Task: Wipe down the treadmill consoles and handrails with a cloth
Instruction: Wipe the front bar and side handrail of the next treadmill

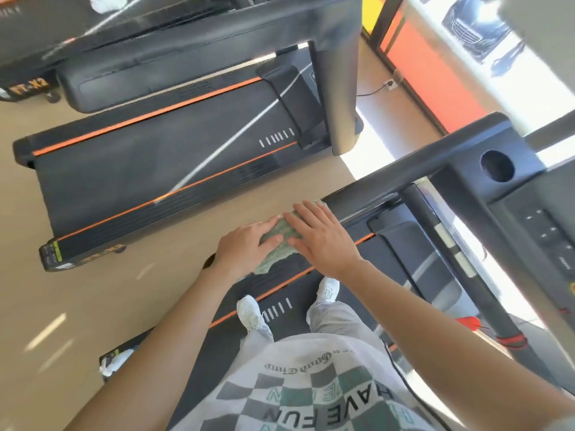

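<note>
A green patterned cloth [280,241] lies over the near end of the black left handrail [404,169] of the treadmill I stand on. My left hand [245,247] presses on the cloth's left side, fingers flat. My right hand [323,237] lies flat on its right side, covering the rail end. The cloth's lower edge hangs down below my left hand. The black console [535,219] with buttons and a round cup holder [496,166] sits at the right.
A second black treadmill [149,163] with orange stripes stands to the left across a strip of beige floor [93,290], its upright post [339,88] close by. A third treadmill is at the top left. Windows and an orange panel [435,73] lie ahead.
</note>
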Tool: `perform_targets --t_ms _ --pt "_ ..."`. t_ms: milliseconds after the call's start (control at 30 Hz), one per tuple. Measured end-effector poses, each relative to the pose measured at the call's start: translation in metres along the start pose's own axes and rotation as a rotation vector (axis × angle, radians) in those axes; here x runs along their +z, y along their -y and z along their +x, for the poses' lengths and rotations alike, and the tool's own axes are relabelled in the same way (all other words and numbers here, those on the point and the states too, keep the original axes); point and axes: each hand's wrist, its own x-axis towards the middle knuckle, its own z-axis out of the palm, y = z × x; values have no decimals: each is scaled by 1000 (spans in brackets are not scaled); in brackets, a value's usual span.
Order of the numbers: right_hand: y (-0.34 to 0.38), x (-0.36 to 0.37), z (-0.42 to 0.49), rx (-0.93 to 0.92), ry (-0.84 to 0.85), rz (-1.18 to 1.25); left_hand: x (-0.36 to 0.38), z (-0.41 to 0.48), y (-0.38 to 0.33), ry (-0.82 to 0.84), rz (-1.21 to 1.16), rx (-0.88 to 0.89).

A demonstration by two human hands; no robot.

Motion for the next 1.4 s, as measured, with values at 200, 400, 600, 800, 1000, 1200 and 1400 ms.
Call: perform_targets --t_ms 200,400,600,800,1000,1200,1400 --pt "-40 -2 -35 201 -62 123 11 37 -54 -7 41 95" --pt "-46 3 -67 557 -104 512 25 79 -109 33 117 227" --pt "-52 -5 -55 861 -231 1517 32 120 -159 51 202 371" --pt "-101 -23 -34 1071 -491 1961 35 156 -195 92 237 483" --pt "-99 -23 -30 1107 -614 1989 40 177 -196 129 198 583" --pt "-91 -7 -29 1074 -703 1951 32 162 -172 129 136 603" --pt "-70 13 -26 1134 -688 1956 27 129 -141 79 154 627"
